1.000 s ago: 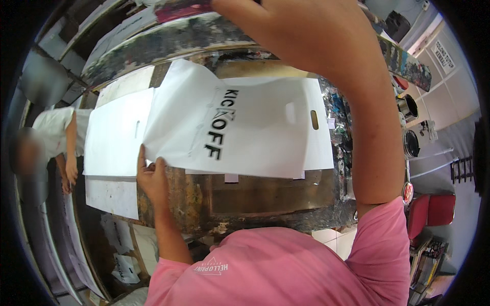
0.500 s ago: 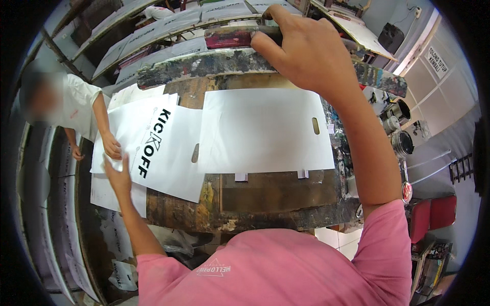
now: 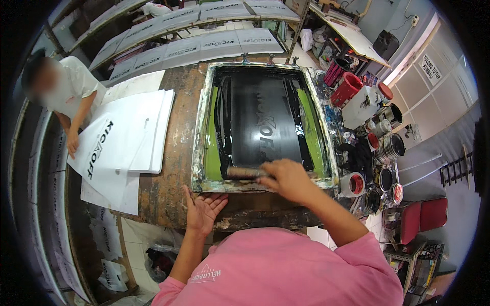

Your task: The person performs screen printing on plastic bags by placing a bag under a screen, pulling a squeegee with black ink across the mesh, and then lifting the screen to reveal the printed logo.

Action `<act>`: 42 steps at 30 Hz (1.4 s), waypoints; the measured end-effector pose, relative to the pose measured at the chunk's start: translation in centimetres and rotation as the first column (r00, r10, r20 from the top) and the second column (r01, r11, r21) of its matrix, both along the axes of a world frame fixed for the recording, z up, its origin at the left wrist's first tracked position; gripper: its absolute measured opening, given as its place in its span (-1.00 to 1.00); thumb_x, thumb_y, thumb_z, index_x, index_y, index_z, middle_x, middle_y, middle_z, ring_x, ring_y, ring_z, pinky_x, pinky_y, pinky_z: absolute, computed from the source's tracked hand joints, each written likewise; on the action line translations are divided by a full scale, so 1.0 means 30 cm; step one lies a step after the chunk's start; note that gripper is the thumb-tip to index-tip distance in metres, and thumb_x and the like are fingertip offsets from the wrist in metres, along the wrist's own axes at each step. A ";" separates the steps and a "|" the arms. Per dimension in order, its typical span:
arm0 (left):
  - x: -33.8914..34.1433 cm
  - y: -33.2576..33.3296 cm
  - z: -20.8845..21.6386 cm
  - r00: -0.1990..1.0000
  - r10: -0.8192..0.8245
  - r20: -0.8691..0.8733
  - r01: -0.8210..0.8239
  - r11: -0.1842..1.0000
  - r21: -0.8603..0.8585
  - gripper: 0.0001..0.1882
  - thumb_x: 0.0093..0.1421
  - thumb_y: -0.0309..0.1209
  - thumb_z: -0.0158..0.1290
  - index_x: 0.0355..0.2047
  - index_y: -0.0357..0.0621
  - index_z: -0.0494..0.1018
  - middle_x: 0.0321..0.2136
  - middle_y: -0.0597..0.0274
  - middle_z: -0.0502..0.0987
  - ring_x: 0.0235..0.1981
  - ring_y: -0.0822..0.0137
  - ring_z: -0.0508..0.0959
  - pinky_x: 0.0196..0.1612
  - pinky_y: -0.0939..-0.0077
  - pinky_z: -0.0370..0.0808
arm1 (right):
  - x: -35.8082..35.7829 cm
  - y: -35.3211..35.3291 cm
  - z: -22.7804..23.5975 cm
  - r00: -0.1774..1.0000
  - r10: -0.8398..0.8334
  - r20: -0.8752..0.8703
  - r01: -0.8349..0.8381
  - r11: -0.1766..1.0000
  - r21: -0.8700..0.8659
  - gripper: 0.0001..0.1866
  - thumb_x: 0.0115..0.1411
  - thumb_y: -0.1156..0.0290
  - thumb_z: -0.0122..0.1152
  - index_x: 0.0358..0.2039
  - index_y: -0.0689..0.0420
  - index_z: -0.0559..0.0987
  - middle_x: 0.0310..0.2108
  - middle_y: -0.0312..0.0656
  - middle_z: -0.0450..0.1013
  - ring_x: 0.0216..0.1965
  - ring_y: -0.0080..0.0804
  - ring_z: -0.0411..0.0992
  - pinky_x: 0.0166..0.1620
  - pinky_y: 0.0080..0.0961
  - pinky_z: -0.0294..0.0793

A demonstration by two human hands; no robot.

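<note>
A screen-printing frame (image 3: 202, 130) lies flat on the table in front of me, its mesh covered in wet black ink (image 3: 260, 92) between green borders. My right hand (image 3: 290, 179) is closed round the wooden handle of a squeegee (image 3: 242, 172), at the near end of the mesh. My left hand (image 3: 205, 211) is open, palm up with fingers spread, at the frame's near left edge, holding nothing. To the left, a co-worker's hand (image 3: 73, 143) holds a white bag (image 3: 113, 130) with black lettering. Beneath it lies a stack of white bags (image 3: 159, 122). Whatever lies under the frame is hidden.
Ink pots and buckets, one a red bucket (image 3: 347, 86), crowd the table's right side. Racks (image 3: 214, 43) with printed bags stand behind and to the left. At the right are a red chair (image 3: 431, 214) and a wall ladder (image 3: 457, 169).
The raised frame has come down over the blank white bag. My right hand moved from its far edge to the squeegee. My left hand left the printed bag, which has shifted left with the co-worker.
</note>
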State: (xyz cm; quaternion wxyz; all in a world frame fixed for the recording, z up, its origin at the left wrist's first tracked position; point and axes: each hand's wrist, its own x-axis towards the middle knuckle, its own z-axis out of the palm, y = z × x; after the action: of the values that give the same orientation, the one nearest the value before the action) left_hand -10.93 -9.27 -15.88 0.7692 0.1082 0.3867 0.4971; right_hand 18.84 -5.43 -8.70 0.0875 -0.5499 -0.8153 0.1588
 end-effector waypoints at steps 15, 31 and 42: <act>0.015 -0.028 -0.175 0.962 0.018 -0.273 -0.064 0.985 -0.162 0.26 0.32 0.61 -0.36 0.44 -0.48 -0.09 0.17 -0.39 0.39 0.24 -0.30 0.48 0.22 -0.23 0.58 | 0.022 0.383 -0.320 1.000 -0.005 0.022 -0.002 0.955 0.296 -0.43 0.02 0.23 0.59 0.04 0.09 0.62 -0.16 -0.16 0.50 -0.13 -0.10 0.49 -0.13 -0.19 0.58; 0.053 -0.019 -0.201 0.957 0.044 -0.286 -0.106 0.973 -0.206 0.12 0.47 0.40 -0.28 0.56 -0.18 -0.52 0.10 -0.69 0.36 0.14 -0.44 0.57 0.20 -0.18 0.63 | 0.124 1.078 -0.233 0.992 0.019 0.125 -0.054 0.959 0.279 -0.58 0.35 0.01 0.28 -0.09 0.14 0.64 -0.18 0.08 0.58 -0.07 0.19 0.55 -0.02 0.05 0.53; 0.055 0.003 -0.229 0.973 0.030 -0.227 -0.068 0.984 -0.163 0.22 0.37 0.52 -0.25 0.59 -0.09 -0.51 0.24 -0.62 0.34 0.20 -0.36 0.55 0.26 -0.07 0.59 | 0.029 0.039 -0.101 0.999 -0.017 -0.031 0.016 0.999 -0.032 -0.61 0.25 0.12 0.41 -0.03 0.08 0.67 -0.21 0.06 0.57 -0.17 0.17 0.57 -0.13 0.03 0.54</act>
State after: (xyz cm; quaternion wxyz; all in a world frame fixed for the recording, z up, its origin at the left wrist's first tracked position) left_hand -9.27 -9.18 -22.76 0.7146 0.0877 0.5144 0.4659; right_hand 19.72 -4.25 -11.73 0.0928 -0.5555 -0.8065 0.1796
